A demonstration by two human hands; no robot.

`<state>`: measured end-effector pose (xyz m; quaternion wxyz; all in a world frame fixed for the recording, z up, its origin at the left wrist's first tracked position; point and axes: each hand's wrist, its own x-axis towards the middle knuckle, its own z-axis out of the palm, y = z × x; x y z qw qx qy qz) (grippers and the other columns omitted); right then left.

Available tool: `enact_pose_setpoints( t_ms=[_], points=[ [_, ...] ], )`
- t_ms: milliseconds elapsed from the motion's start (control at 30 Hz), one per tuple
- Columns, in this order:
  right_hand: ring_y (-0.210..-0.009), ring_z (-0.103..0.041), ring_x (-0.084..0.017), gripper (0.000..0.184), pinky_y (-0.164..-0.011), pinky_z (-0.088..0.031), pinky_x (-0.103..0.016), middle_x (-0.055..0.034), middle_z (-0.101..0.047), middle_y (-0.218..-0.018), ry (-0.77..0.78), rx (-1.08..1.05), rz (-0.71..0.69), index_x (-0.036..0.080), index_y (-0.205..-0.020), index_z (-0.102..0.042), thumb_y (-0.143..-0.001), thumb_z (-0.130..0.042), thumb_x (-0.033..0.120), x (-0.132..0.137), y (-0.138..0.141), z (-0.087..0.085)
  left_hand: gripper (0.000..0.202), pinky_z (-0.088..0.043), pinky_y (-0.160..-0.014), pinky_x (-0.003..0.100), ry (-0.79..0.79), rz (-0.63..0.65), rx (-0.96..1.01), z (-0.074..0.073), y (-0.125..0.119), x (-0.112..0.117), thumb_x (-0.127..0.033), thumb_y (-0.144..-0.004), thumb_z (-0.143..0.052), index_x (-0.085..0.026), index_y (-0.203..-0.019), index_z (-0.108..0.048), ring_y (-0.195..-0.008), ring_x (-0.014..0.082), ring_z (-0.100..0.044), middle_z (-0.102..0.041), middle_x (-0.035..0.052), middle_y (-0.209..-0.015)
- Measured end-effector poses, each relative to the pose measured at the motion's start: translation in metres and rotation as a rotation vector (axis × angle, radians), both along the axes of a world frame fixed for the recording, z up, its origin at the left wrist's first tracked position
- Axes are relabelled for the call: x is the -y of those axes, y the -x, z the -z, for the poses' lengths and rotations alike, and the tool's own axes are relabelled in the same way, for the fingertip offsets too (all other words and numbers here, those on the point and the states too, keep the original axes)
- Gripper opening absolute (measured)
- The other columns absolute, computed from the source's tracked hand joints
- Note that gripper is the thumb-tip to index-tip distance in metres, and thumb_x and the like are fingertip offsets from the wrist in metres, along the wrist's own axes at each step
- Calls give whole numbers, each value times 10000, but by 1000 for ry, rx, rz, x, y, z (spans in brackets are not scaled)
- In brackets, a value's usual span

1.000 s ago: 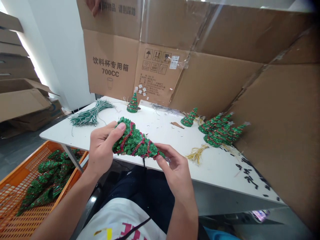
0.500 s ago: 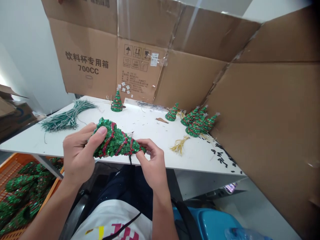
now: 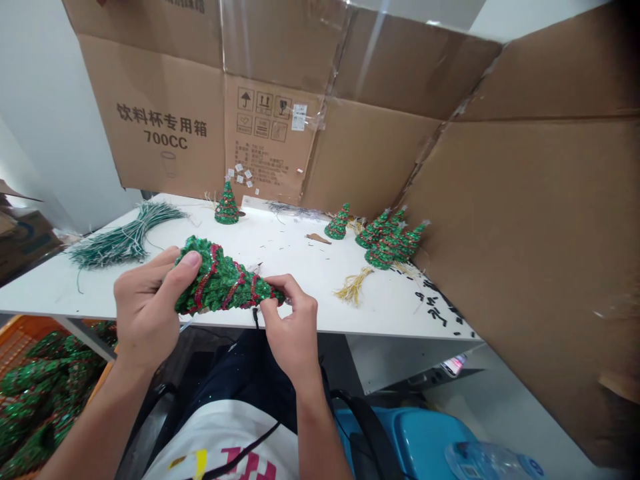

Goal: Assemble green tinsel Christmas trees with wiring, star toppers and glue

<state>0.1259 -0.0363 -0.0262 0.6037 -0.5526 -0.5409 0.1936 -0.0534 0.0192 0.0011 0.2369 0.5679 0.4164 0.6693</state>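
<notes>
A green glittery Christmas tree ornament [image 3: 227,280] with red garland lies on its side in the air between my hands, above the table's front edge. My left hand [image 3: 153,300] is closed around its wide base, thumb on top. At the narrow tip on the right, my right hand [image 3: 293,320] pinches the tree between thumb and fingers. The very tip is partly hidden by those fingers. Beyond them on the white table [image 3: 295,293] stand a small tree [image 3: 227,205], another small tree [image 3: 337,223] and a cluster of star-topped trees [image 3: 393,240].
A bundle of green strings [image 3: 130,233] lies at the table's left, gold strings [image 3: 354,285] at the right. Black bits [image 3: 435,310] litter the right edge. Cardboard [image 3: 370,153] walls the back and right. An orange crate [image 3: 15,333] of trees sits lower left, a blue stool [image 3: 425,437] lower right.
The view has shifted slightly, so the scene sits a little further left. Both hands keep the same hold on the Christmas tree ornament.
</notes>
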Motion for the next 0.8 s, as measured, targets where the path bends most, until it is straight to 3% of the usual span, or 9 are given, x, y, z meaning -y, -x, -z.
enact_pose_setpoints(
  t_ms=[133, 367, 800],
  points=[
    [-821, -630, -194, 210, -812, -476, -314, -6, -706, -861, -10, 50, 15, 219, -949, -728, -854, -553, 151, 0, 1, 0, 560, -249, -572, 311, -46, 78, -27, -2, -1, 0, -335, -901, -732, -200, -516, -349, -585, 124, -301, -302, -36, -602],
    [-837, -639, -202, 216, -811, -473, -316, -9, -700, -863, -34, 95, 21, 230, -943, -719, -862, -535, 150, 0, 0, 0, 542, -225, -571, 336, -52, 108, -32, -4, -3, 1, -308, -926, -712, -190, -538, -352, -593, 124, -281, -298, -33, -607],
    [-836, -650, -216, 220, -808, -480, -330, -20, -696, -860, -79, 139, 64, 229, -956, -711, -873, -523, 152, 0, 1, 3, 542, -239, -581, 331, -57, 95, -31, -6, -4, 3, -318, -918, -706, -186, -529, -352, -592, 123, -289, -305, -31, -604]
  ],
)
